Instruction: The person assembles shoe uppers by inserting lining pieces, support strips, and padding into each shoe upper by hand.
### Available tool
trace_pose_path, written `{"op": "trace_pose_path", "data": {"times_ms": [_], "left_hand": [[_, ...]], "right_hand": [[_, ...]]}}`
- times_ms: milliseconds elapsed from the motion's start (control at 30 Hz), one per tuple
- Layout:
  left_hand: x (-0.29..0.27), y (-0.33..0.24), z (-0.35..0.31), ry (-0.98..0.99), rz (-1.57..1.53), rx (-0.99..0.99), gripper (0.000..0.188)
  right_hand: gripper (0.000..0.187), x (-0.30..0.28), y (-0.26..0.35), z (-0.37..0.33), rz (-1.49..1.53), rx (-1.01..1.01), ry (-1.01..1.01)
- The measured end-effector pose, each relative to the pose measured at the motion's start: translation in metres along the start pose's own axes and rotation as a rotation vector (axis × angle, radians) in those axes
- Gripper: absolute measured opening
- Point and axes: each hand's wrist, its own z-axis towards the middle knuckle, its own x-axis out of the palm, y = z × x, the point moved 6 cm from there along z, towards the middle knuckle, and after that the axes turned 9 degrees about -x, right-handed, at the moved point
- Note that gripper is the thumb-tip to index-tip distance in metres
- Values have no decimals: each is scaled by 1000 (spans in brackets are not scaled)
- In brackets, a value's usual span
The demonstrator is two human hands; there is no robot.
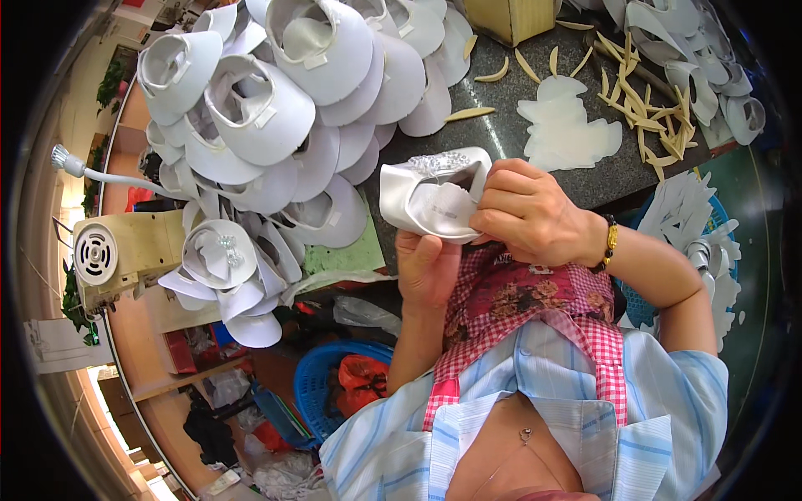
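Observation:
A white shoe upper (pixel 398 194) with a sparkling rhinestone trim along its far edge is held up in front of me, its opening facing me. My left hand (pixel 428 269) grips its underside, with the thumb at the near edge and the other fingers mostly hidden. At its right side my right hand (pixel 530 213) is closed, fingertips pinching the rim by the opening. A pale insole-like lining shows inside the upper. Just beyond the right hand lies a stack of flat white cut pieces (pixel 570 125) on the dark worktop (pixel 501 113).
White uppers (pixel 259 113) are heaped far left, more (pixel 668 37) far right. Tan curved strips (pixel 647 113) lie near a tan block (pixel 510 18). A beige machine (pixel 125 250) and lamp (pixel 71 161) stand left. Blue baskets (pixel 307 384) sit below the worktop.

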Motion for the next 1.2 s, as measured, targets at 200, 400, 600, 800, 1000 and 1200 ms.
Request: {"op": "trace_pose_path", "data": {"times_ms": [200, 400, 600, 800, 1000, 1200], "left_hand": [[3, 2, 1, -93, 34, 50, 56], [3, 19, -11, -87, -129, -59, 49], [1, 18, -13, -105, 27, -15, 47], [-13, 18, -26, -179, 70, -51, 37], [-6, 21, -30, -160, 71, -68, 39], [-2, 18, -38, -146, 237, -19, 40]], "right_hand": [[17, 6, -5, 1, 138, 188, 128], [20, 22, -5, -14, 231, 310, 168], [20, 24, -5, -21, 221, 266, 227], [23, 27, -18, -34, 599, 479, 337], [19, 36, -36, -39, 815, 791, 391], [18, 40, -26, -41, 427, 774, 249]]}}
